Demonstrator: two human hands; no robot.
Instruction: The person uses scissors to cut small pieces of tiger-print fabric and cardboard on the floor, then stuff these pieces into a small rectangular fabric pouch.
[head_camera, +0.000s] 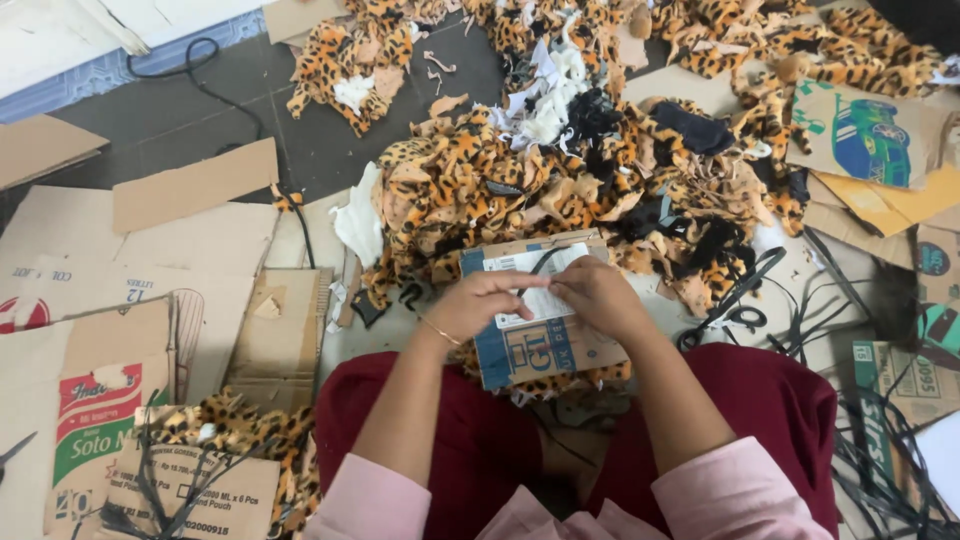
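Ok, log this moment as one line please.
left hand: on cardboard piece | right hand: pinching black strap | scissors: floor | leopard fabric pile: ahead

Your left hand: centre frame, fingers curled, fingertips pinched together toward the right. Your right hand: just beside it, knuckles up, fingertips meeting the left's. Both forearms bare, converging from lower frame; pink sleeves pushed up.

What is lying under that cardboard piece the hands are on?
Leopard-print fabric scraps poke out beneath the cardboard piece, over the red lap. Whatever lies under its middle is covered.
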